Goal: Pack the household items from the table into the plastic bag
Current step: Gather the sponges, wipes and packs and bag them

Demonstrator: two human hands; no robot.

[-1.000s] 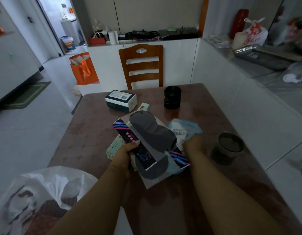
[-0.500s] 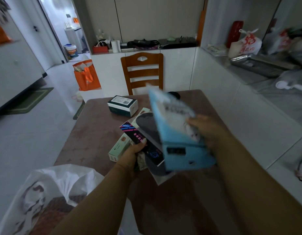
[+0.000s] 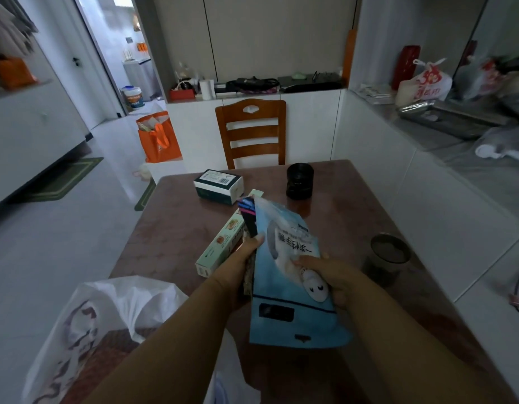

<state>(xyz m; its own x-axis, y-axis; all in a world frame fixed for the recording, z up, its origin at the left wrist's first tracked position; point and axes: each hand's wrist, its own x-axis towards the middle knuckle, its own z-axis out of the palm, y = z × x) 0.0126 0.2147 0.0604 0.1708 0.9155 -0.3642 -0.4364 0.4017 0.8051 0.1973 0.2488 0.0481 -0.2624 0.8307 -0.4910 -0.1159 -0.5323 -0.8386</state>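
We see the brown tabletop (image 3: 354, 228) with bare room along its right edge. The white plastic bag (image 3: 112, 316) gapes off its near left corner. Above the near edge our right hand (image 3: 325, 275) grips a light blue pouch (image 3: 293, 287) — its print is too blurred to read — while our left hand (image 3: 240, 263) clasps a dark striped box (image 3: 249, 217) behind it. A white-and-green box (image 3: 218, 186) with a barcode label sits toward the far edge.
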